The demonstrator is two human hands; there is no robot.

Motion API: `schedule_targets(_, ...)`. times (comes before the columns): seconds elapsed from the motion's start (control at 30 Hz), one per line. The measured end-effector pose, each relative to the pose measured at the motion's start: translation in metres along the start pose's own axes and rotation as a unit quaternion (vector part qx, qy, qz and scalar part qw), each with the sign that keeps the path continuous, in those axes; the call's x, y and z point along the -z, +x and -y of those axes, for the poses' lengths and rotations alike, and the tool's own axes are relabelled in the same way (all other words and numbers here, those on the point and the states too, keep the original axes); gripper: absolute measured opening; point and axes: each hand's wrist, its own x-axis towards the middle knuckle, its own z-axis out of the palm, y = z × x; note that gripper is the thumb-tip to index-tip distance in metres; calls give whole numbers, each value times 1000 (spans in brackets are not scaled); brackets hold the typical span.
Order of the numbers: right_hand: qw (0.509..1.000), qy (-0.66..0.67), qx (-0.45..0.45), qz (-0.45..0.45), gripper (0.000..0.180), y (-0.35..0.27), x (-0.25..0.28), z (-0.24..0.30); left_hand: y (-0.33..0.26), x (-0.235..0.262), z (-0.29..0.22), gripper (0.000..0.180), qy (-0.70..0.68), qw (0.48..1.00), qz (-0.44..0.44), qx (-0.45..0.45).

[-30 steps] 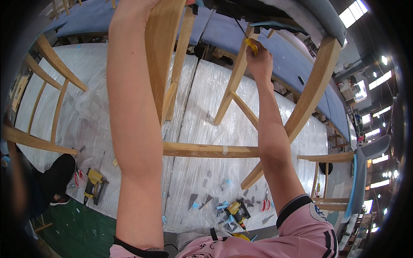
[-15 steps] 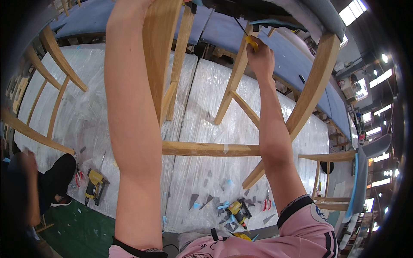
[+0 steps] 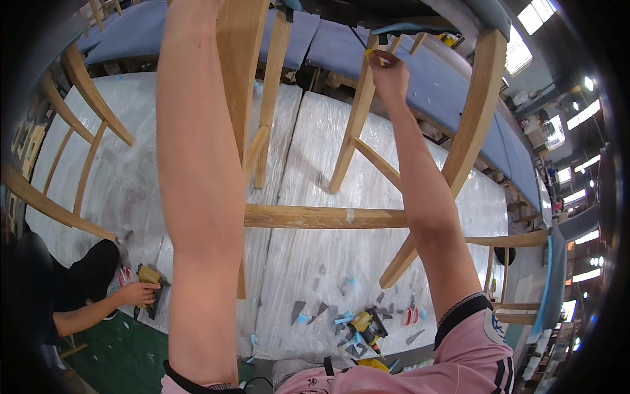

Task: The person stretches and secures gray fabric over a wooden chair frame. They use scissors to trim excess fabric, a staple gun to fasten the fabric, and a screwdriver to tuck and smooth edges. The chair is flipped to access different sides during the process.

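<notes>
My right hand [image 3: 388, 71] is closed around the yellow handle of a screwdriver [image 3: 371, 52]. Its thin dark shaft points up and left, toward the underside of an upholstered wooden chair [image 3: 315, 217]. Dark fabric [image 3: 420, 12] and blue-grey cover hang loose along the seat edge above that hand. My left arm reaches up past the chair's broad wooden leg [image 3: 237, 72]; the left hand lies beyond the top edge, so its fingers are hidden. The chair is tilted, with its legs and crossbars in front of me.
A plastic-wrapped table [image 3: 315, 262] bears a yellow and black staple gun [image 3: 367, 328], red-handled scissors [image 3: 411, 315] and scattered scraps. At left, another person's hand [image 3: 139, 293] grips a second staple gun [image 3: 151, 276]. More chairs [image 3: 92, 151] stand left and right; a blue-covered bench [image 3: 420, 85] runs behind.
My right hand and the screwdriver have shifted slightly left and up. The chair has moved a little in view. At left, the other person's hand has come onto the second staple gun.
</notes>
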Motion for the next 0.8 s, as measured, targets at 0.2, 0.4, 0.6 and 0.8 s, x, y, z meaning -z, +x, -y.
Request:
schedule_targets(0.2,974,-182,136,-20,28,-17,1,15,18,10,7,46,3,1000,10,0)
schedule_targets(0.4,961,-223,163,-14,32,-15,3,-1,21,2,10,46,-1,1000,-19,14)
schedule_targets(0.6,948,-239,207,-36,28,2,-1,-17,22,3,7,47,23,999,-24,25)
schedule_targets(0.8,998,-47,25,27,33,30,-8,-52,34,-1,18,46,16,999,-7,42)
